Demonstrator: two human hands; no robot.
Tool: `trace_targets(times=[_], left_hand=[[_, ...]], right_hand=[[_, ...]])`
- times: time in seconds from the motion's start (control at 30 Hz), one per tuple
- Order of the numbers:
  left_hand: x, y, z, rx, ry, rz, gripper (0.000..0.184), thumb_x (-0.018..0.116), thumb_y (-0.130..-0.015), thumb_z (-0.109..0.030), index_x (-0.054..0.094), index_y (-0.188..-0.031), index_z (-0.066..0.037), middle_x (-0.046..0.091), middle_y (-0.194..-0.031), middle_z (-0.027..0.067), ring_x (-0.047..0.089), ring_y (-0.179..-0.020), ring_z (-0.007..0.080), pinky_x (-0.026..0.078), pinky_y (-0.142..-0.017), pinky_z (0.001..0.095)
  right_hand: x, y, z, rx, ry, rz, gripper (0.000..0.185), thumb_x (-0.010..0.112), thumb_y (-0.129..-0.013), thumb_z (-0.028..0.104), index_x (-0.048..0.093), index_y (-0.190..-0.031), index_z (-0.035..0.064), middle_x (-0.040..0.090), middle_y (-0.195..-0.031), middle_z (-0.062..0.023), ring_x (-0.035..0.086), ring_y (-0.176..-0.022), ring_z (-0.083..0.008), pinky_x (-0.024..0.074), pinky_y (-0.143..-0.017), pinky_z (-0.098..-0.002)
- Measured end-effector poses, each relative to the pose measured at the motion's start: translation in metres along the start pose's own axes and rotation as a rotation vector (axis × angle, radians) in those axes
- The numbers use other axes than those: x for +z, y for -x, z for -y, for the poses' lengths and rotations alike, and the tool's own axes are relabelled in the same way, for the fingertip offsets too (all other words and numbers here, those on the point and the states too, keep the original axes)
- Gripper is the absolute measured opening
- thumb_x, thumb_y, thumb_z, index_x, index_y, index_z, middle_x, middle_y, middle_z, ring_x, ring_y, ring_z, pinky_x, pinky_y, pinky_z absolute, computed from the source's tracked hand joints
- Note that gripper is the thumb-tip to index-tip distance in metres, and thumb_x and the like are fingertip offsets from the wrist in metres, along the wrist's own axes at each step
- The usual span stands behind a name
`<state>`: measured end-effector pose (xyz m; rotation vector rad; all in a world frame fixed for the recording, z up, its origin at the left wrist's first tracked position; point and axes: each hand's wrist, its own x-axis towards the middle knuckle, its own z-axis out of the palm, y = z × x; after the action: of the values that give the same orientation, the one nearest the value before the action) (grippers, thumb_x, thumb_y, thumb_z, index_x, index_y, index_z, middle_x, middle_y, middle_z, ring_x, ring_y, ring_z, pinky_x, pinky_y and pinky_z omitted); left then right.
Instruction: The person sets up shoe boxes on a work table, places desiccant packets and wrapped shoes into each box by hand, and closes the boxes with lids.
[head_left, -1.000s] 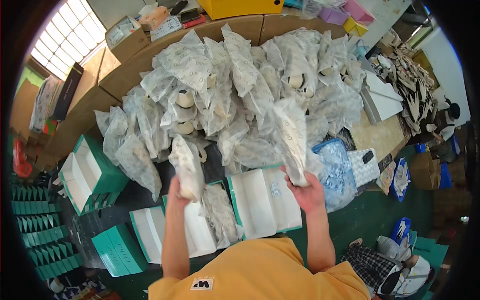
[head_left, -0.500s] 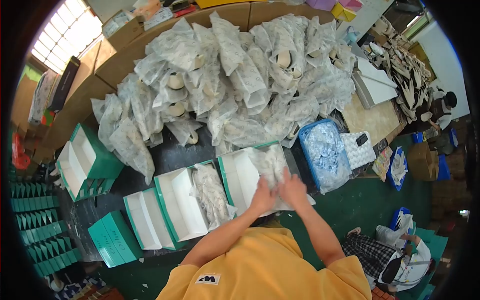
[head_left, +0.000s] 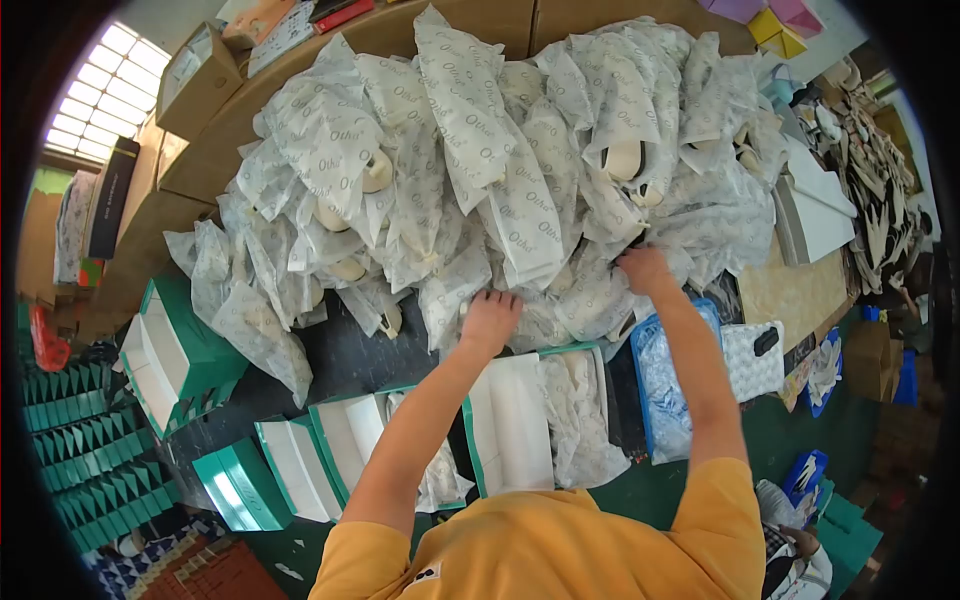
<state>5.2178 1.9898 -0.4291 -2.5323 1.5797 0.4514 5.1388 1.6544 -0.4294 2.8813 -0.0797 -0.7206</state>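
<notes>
Both hands are at the front of a big heap of shoes in printed translucent bags (head_left: 470,120). My left hand (head_left: 490,322) lies on a bag at the heap's lower middle, its fingers apart. Farther right, my right hand (head_left: 645,272) has its fingers curled on a bagged shoe (head_left: 590,300); the fingertips are partly hidden. Just below the hands is an open green shoe box with white insides (head_left: 508,425), with bagged shoes (head_left: 583,420) in its right half. My left forearm partly covers another open box (head_left: 345,440) with a bagged shoe (head_left: 440,480).
Left along the table are an open narrow box (head_left: 295,465), a closed green box (head_left: 240,480) and a box stack (head_left: 160,350). A blue tray of plastic packets (head_left: 665,385) stands under my right forearm. Another person (head_left: 800,560) is at lower right.
Both hands have left the bagged shoes in the open box and moved forward to the heap, now wider apart. The view has shifted closer to the heap.
</notes>
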Motion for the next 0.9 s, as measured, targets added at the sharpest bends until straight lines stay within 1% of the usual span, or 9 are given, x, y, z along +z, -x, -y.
trace_targets(times=[0.07,0.2,0.27,0.43,0.5,0.7,0.8,0.87,0.9], left_hand=[[-0.007,-0.009,0.002,0.017,0.007,0.089,0.055,0.070,-0.073,-0.013,0.057,-0.126,-0.010,0.061,-0.120,0.0136,0.058,-0.115,0.0282,0.043,-0.101,0.0432],[-0.030,0.028,0.001,-0.164,0.047,0.043,0.048,0.071,-0.074,-0.015,0.056,-0.119,-0.009,0.063,-0.109,0.0098,0.061,-0.103,0.0273,0.045,-0.094,0.0392],[-0.033,0.063,-0.004,-0.241,-0.070,-0.223,0.056,0.073,-0.070,-0.016,0.052,-0.121,-0.011,0.060,-0.101,0.0101,0.061,-0.098,0.0282,0.046,-0.085,0.0415],[-0.094,0.159,-0.020,-0.386,0.107,-0.270,0.059,0.074,-0.069,-0.018,0.052,-0.124,-0.011,0.060,-0.108,0.0142,0.060,-0.102,0.0331,0.046,-0.086,0.0441],[-0.112,0.209,-0.020,-0.476,0.717,-0.312,0.064,0.074,-0.069,-0.019,0.051,-0.128,-0.010,0.060,-0.120,0.0167,0.059,-0.110,0.0385,0.047,-0.088,0.0480],[-0.010,0.371,-0.021,-0.132,2.336,-0.566,0.089,0.071,-0.082,-0.031,0.024,-0.154,-0.008,0.050,-0.140,0.0124,0.051,-0.126,0.0221,0.049,-0.099,0.0369],[-0.005,0.424,-0.066,-0.250,2.426,-0.744,0.072,0.067,-0.086,-0.034,0.039,-0.147,-0.006,0.057,-0.132,0.0117,0.056,-0.118,0.0220,0.050,-0.097,0.0367],[0.023,0.483,-0.055,-0.390,2.999,-0.345,0.053,0.064,-0.090,-0.035,0.057,-0.133,-0.005,0.066,-0.114,0.0095,0.064,-0.103,0.0209,0.052,-0.093,0.0364],[0.030,0.519,-0.047,-0.675,2.985,-0.546,0.044,0.061,-0.092,-0.039,0.065,-0.119,-0.004,0.071,-0.101,0.0083,0.068,-0.090,0.0223,0.054,-0.089,0.0378]], right_hand=[[-0.014,0.017,-0.007,-0.048,-0.033,0.183,0.042,0.070,-0.073,0.013,0.067,-0.115,0.0159,0.062,-0.121,-0.0080,0.057,-0.118,-0.0304,0.0465,-0.095,-0.0495],[-0.046,0.145,-0.001,0.241,-0.083,-0.363,0.035,0.070,-0.070,0.011,0.067,-0.104,0.0100,0.066,-0.109,-0.0128,0.065,-0.102,-0.0341,0.0502,-0.086,-0.0486],[-0.047,0.195,0.011,0.496,-0.654,-0.239,0.048,0.070,-0.069,0.006,0.064,-0.116,0.0053,0.064,-0.121,-0.0145,0.062,-0.110,-0.0346,0.0491,-0.095,-0.0448],[0.010,0.275,0.098,0.351,-2.132,-0.421,0.064,0.063,-0.082,0.005,0.045,-0.142,-0.0004,0.057,-0.136,-0.0123,0.055,-0.124,-0.0243,0.0409,-0.106,-0.0366],[0.018,0.293,0.137,0.301,-2.207,-0.478,0.063,0.062,-0.084,0.004,0.042,-0.143,-0.0010,0.055,-0.137,-0.0120,0.054,-0.125,-0.0241,0.0404,-0.107,-0.0366],[-0.009,0.260,0.264,0.187,-2.305,-0.552,0.059,0.058,-0.093,0.007,0.037,-0.147,0.0003,0.055,-0.138,-0.0132,0.055,-0.124,-0.0251,0.0406,-0.107,-0.0371],[-0.034,0.244,0.342,0.164,-1.465,-0.596,0.070,0.066,-0.089,0.012,0.033,-0.148,-0.0034,0.046,-0.146,-0.0166,0.046,-0.131,-0.0255,0.0336,-0.111,-0.0338],[-0.033,0.225,0.403,0.161,-1.585,-0.464,0.067,0.068,-0.087,0.012,0.037,-0.145,-0.0029,0.050,-0.141,-0.0160,0.049,-0.127,-0.0238,0.0372,-0.108,-0.0338],[-0.030,0.219,0.429,0.189,-1.705,-0.333,0.065,0.070,-0.085,0.013,0.042,-0.142,-0.0024,0.054,-0.137,-0.0154,0.053,-0.123,-0.0221,0.0408,-0.105,-0.0339]])
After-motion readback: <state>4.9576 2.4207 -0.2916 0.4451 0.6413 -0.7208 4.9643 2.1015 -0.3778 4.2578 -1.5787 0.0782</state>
